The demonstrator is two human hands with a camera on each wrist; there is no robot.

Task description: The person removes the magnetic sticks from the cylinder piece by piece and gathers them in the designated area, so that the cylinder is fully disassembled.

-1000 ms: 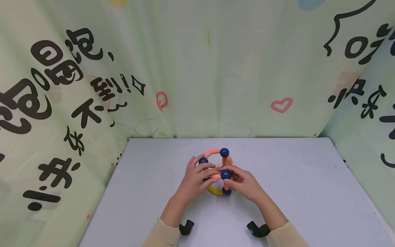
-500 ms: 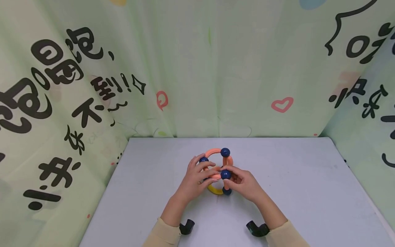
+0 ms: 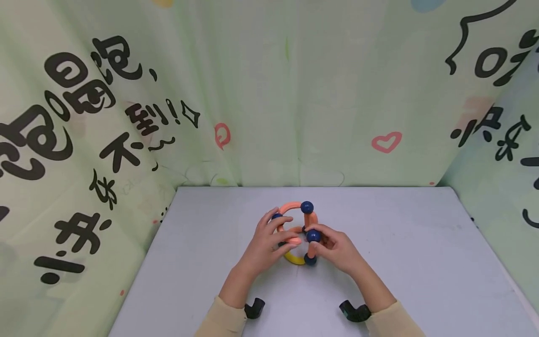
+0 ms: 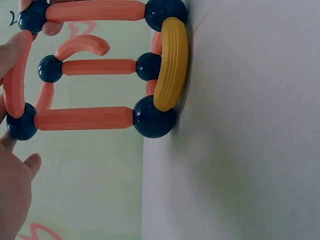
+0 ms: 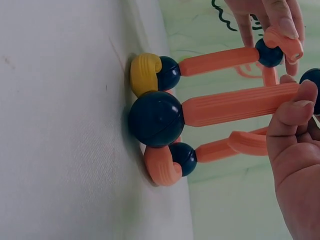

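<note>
A cage-like magnetic toy of ridged orange rods and blue balls stands upright on the table, with a curved yellow rod (image 4: 171, 65) at its base. My left hand (image 3: 265, 243) pinches a curved orange rod (image 3: 294, 240) at the front top; that rod's tip (image 5: 295, 54) is bare in the right wrist view. My right hand (image 3: 338, 250) pinches the front right top blue ball (image 3: 313, 235), above an upright orange rod (image 5: 240, 105). A gap separates ball and rod tip. At the rear, another curved rod (image 4: 82, 45) juts from a ball.
The white table (image 3: 400, 252) extends around the toy to both sides. Behind and beside it hangs a pale green curtain (image 3: 294, 93) with black lettering. Dark curved wrist mounts (image 3: 254, 309) show at both cuffs.
My right hand has shifted slightly right with the front top ball, opening a gap from the curved orange rod. My left hand stays almost where it was.
</note>
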